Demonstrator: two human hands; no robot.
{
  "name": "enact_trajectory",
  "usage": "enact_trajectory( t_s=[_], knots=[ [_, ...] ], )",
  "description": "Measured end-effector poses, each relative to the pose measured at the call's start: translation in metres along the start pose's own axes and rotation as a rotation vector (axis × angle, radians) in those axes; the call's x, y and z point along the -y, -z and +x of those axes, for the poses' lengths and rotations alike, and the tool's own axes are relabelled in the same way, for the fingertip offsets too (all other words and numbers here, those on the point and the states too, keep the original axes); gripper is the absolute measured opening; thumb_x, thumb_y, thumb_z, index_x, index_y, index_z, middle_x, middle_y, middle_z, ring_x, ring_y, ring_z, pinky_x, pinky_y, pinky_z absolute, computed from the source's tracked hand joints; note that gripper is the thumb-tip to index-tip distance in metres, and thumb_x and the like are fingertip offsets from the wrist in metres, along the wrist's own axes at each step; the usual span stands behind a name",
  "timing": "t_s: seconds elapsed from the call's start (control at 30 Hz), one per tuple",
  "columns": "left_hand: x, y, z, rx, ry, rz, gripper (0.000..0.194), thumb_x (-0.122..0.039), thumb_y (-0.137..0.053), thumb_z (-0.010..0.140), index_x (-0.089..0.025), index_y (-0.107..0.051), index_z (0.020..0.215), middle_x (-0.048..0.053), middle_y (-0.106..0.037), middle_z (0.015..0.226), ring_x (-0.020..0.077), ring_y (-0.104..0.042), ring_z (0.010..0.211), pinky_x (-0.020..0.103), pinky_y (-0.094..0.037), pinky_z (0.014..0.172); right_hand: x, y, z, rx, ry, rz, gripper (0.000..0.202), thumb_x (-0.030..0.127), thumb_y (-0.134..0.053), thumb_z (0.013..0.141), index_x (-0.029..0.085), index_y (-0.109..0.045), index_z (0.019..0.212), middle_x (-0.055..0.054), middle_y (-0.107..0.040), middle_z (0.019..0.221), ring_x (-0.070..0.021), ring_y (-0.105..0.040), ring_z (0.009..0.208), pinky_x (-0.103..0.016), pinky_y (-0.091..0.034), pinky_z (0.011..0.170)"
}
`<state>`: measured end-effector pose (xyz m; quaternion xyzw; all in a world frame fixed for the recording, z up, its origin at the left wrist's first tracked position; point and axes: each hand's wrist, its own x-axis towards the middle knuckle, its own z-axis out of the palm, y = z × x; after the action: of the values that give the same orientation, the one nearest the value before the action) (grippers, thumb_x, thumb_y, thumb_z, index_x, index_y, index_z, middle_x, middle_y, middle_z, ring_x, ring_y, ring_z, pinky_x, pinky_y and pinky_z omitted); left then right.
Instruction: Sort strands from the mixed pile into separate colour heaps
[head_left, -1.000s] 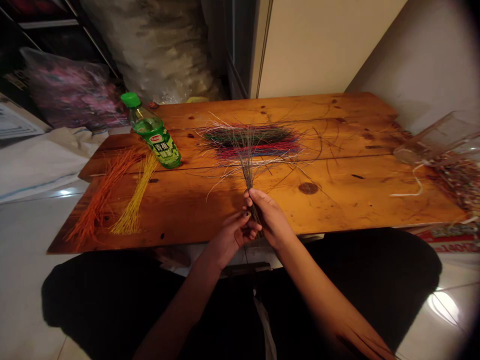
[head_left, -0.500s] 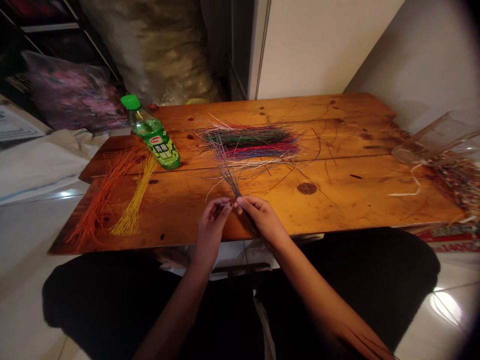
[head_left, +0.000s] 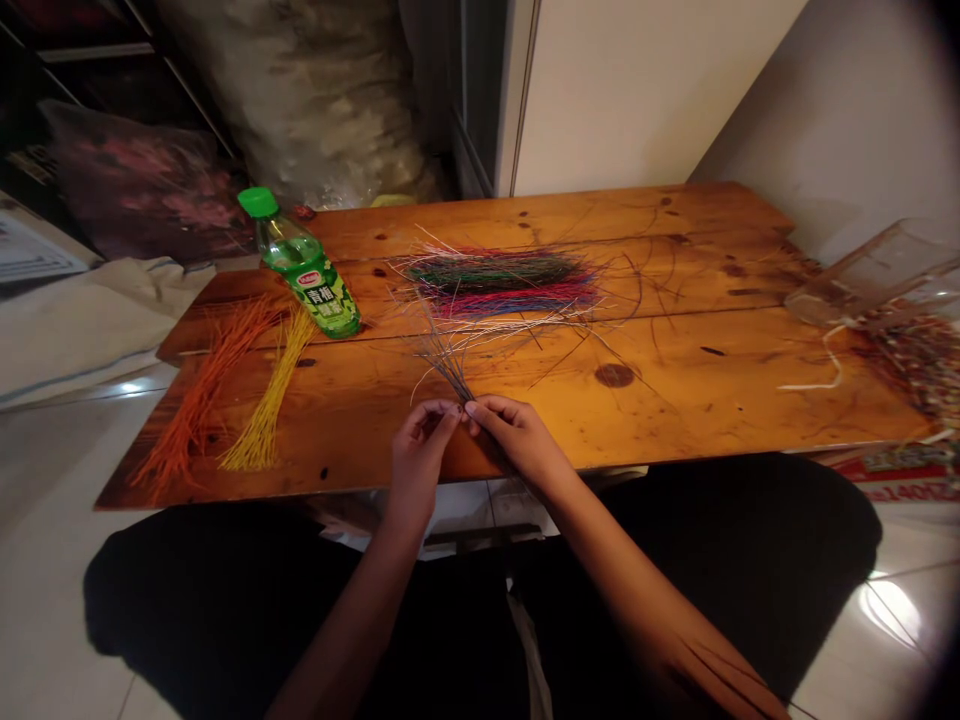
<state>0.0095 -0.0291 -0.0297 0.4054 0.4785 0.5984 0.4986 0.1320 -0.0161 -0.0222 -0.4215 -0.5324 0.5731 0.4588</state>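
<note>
Right hand (head_left: 519, 436) pinched tight on grey strands (head_left: 455, 380), near side of pile (head_left: 506, 284). Left hand (head_left: 420, 442) curled beside them; cannot tell whether it grips any. Yellow bundle (head_left: 271, 400) left of pile, nearer; bottle (head_left: 319, 285) beyond, also left of pile.

the right hand (head_left: 517, 430) pinches a dark strand bundle (head_left: 457, 382), the left hand (head_left: 421, 445) just beside it; a bottle (head_left: 319, 285) (green-capped) stands on the wooden surface (head_left: 690, 400).
</note>
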Motion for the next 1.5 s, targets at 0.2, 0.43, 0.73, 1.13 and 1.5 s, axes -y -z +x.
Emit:
enact_trajectory(
  t_s=[0.2, 0.43, 0.73, 1.13, 1.5],
  knots=[
    [0.002, 0.001, 0.0, -0.009, -0.018, 0.033, 0.01, -0.027, -0.064, 0.07, -0.018, -0.06, 0.074, 0.0, -0.06, 0.076, 0.0116, -0.055, 0.076, 0.024, -0.043, 0.077, -0.002, 0.001, -0.001, 0.004, 0.017, -0.02, 0.029, 0.038, -0.052, 0.08, 0.02, -0.056, 0.058, 0.002, -0.054, 0.065, -0.0106, -0.049, 0.066, -0.023, -0.037, 0.067],
    [0.002, 0.001, -0.001, -0.036, -0.049, 0.059, 0.01, -0.027, -0.063, 0.072, -0.019, -0.059, 0.073, -0.001, -0.059, 0.074, 0.0115, -0.054, 0.074, 0.023, -0.043, 0.073, 0.004, 0.001, 0.0, 0.057, 0.009, 0.0, 0.028, 0.04, -0.056, 0.077, 0.02, -0.059, 0.057, 0.002, -0.056, 0.063, -0.011, -0.051, 0.066, -0.023, -0.037, 0.069],
    [0.006, 0.005, 0.02, 0.036, -0.317, 0.608, 0.015, -0.03, -0.052, 0.081, -0.021, -0.058, 0.092, 0.004, -0.059, 0.094, 0.018, -0.053, 0.093, 0.032, -0.039, 0.087, 0.004, 0.01, 0.004, -0.156, -0.029, 0.164, 0.026, 0.039, -0.057, 0.076, 0.019, -0.061, 0.06, 0.001, -0.059, 0.07, -0.0126, -0.052, 0.073, -0.024, -0.036, 0.075],
    [0.004, 0.007, 0.063, 0.184, -0.546, 1.214, 0.009, -0.024, -0.057, 0.078, -0.022, -0.063, 0.084, 0.003, -0.06, 0.089, 0.0207, -0.05, 0.092, 0.035, -0.038, 0.083, 0.032, 0.044, 0.014, -0.356, 0.086, 0.287, 0.026, 0.042, -0.064, 0.071, 0.019, -0.061, 0.061, -0.001, -0.053, 0.066, -0.0146, -0.047, 0.068, -0.026, -0.036, 0.069],
    [0.006, 0.008, 0.061, 0.16, -0.557, 1.252, 0.008, -0.024, -0.058, 0.077, -0.023, -0.063, 0.082, 0.003, -0.06, 0.09, 0.0212, -0.05, 0.093, 0.036, -0.037, 0.08, 0.063, 0.05, 0.043, -0.213, 0.256, 0.016, 0.028, 0.043, -0.061, 0.074, 0.02, -0.06, 0.057, -0.001, -0.057, 0.068, -0.0156, -0.05, 0.072, -0.026, -0.036, 0.072]
  ],
)
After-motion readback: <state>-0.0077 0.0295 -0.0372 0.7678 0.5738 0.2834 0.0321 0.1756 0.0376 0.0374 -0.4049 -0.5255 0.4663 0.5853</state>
